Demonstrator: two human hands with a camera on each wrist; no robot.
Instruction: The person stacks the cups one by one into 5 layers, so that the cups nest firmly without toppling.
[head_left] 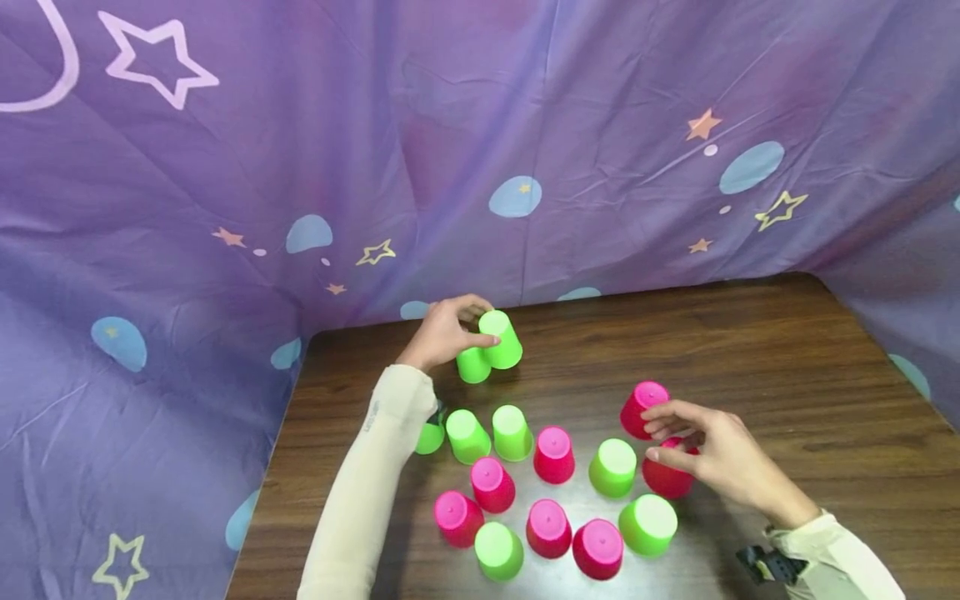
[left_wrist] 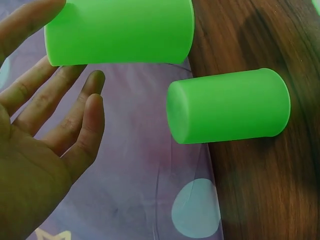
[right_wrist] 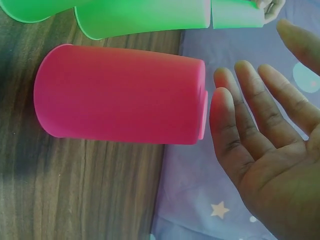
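Observation:
My left hand (head_left: 444, 335) pinches an upside-down green cup (head_left: 502, 342) between thumb and fingers near the table's back edge. In the left wrist view this cup (left_wrist: 122, 32) is raised off the wood, its shadow apart from it. Just beside it, a second green cup (left_wrist: 230, 106) stands upside down on the table. My right hand (head_left: 726, 460) hovers over two pink cups, a farther one (head_left: 642, 410) and a nearer one (head_left: 666, 473), fingers loosely bent and holding nothing. In the right wrist view, a pink cup (right_wrist: 120, 95) stands just off the fingertips.
Several more upside-down cups stand across the front of the brown table (head_left: 787, 375), among them a green cup (head_left: 648, 525) and a pink cup (head_left: 598, 548). One green cup (head_left: 430, 439) is partly behind my left sleeve. A purple patterned cloth (head_left: 450, 150) hangs behind the table.

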